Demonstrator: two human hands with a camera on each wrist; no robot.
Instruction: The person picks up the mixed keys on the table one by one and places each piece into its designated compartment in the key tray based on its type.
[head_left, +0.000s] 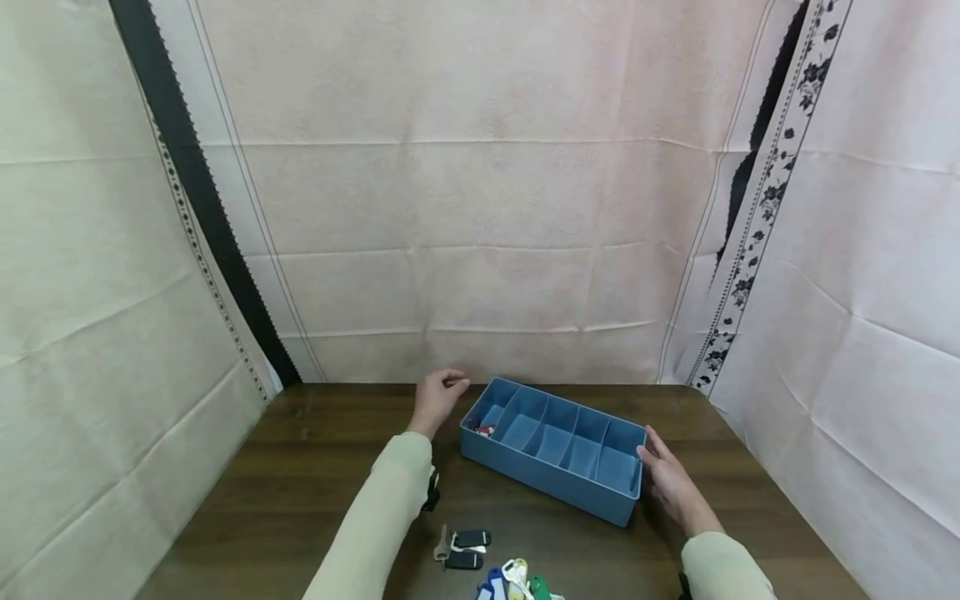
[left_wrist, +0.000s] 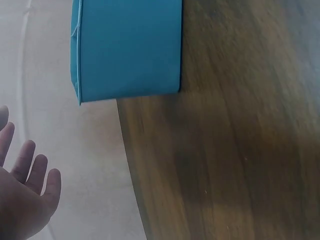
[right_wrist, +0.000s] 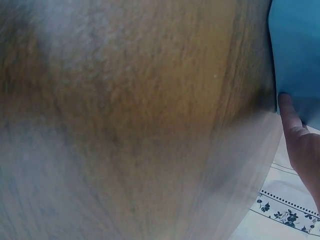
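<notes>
A blue organizer box (head_left: 551,487) with several compartments in a row sits at an angle on the table. Small red and white items (head_left: 486,431) lie in its leftmost compartment, too small to identify. My right hand (head_left: 671,479) holds the box's right end, with the thumb at the rim; in the right wrist view, a finger (right_wrist: 288,112) lies against the blue wall. Beyond the box's left end, my left hand (head_left: 438,402) is raised beside it, fingers loosely bent and holding nothing. The left wrist view shows that hand (left_wrist: 25,195) apart from the box.
Two dark fobs (head_left: 471,538) and a key (head_left: 442,546) lie in front of the box on the brown wooden table (head_left: 300,500). Colourful key tags (head_left: 517,579) are at the bottom edge, partly cut off. Pale cloth (head_left: 465,208) hangs behind and on both sides.
</notes>
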